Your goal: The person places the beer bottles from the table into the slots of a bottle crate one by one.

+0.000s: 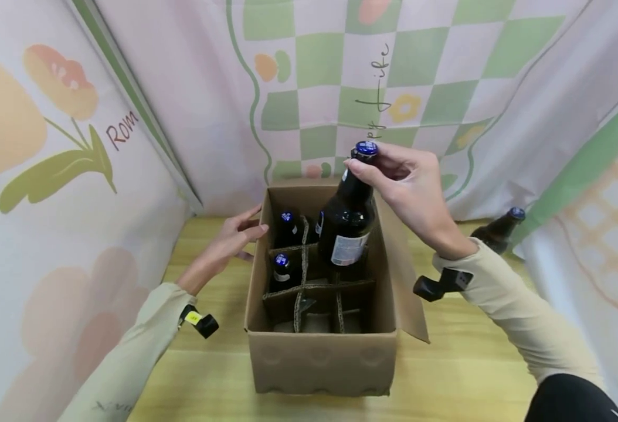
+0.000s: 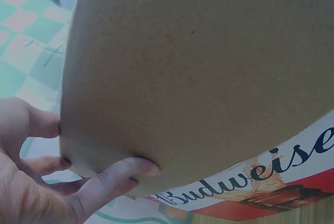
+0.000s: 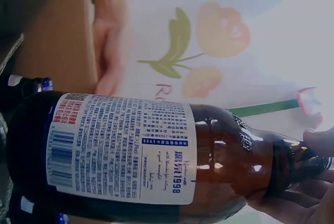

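The dark glass bottle (image 1: 347, 220) hangs near the centre of the head frame, above the upper part of the divided cardboard box (image 1: 322, 358), tilted slightly, its neck pinched just under the blue cap (image 1: 366, 147) by the thumb and fingers of the right hand (image 1: 414, 181). The left hand (image 1: 230, 239) has its fingers apart and lightly bent, the tips touching the box's left wall without gripping it. The bottle should be stiff and, being capped and probably full, fairly heavy for its size; smooth glass could slip, more so if damp, and would likely crack on a hard knock. The neck looks a sound hold for clearing the cardboard dividers (image 1: 305, 249), though a palm around the body would curb swinging. The box itself seems light and flexible, best steadied at a wall. In the right-wrist frame the bottle's pale label (image 3: 122, 148) carries dense Chinese print, a barcode (image 3: 61, 158) at its left end and "1998" at its right; the smaller script is too fine to read. At the lower right of the left-wrist frame, a red-and-white printed panel (image 2: 261, 185) of the box reads "Budweise", cut by the frame edge. In the head frame, the wall cloth shows "Rom" (image 1: 122, 131) at upper left and, running sideways at upper centre, what looks like "py Life" (image 1: 377, 88).
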Motion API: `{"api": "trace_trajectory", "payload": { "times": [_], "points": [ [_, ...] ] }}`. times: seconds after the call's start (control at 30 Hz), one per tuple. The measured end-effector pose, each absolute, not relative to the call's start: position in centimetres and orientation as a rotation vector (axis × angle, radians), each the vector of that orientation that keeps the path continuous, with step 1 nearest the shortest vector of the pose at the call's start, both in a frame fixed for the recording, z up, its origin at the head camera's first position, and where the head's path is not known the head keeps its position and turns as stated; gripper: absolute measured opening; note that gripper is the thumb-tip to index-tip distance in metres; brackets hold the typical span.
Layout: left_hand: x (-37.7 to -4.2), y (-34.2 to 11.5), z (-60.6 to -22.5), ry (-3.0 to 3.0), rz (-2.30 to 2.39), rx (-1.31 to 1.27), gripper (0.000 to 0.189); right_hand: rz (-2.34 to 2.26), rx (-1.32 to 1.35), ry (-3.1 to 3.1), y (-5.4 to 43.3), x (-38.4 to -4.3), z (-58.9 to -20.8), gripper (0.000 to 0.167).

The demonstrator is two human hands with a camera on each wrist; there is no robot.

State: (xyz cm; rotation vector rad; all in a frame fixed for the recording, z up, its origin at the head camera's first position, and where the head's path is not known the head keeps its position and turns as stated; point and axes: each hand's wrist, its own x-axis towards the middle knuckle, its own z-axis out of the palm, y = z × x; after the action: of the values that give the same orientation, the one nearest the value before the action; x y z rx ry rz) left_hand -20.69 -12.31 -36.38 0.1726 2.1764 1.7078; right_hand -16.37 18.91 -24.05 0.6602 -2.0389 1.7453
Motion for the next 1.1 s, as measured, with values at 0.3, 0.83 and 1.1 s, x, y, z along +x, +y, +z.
{"api": "trace_trajectory", "payload": {
  "times": [0.3,0.83,1.1],
  "points": [
    [-20.6,-12.0,-36.3,2.165,1.678,0.195,0.073,1.618,0.659,-2.273,17.9,-18.2,-27.4,0.023],
    [-20.4,-11.7,-36.4,2.145,1.711,0.198,0.073,1.341,0.790,-2.620,16.9,-20.3,-27.7,0.027],
    [-20.4,-11.8,-36.4,2.145,1.696,0.180,0.074,1.238,0.787,-2.703,16.2,-21.1,-27.3,0.032]
  ]
}}
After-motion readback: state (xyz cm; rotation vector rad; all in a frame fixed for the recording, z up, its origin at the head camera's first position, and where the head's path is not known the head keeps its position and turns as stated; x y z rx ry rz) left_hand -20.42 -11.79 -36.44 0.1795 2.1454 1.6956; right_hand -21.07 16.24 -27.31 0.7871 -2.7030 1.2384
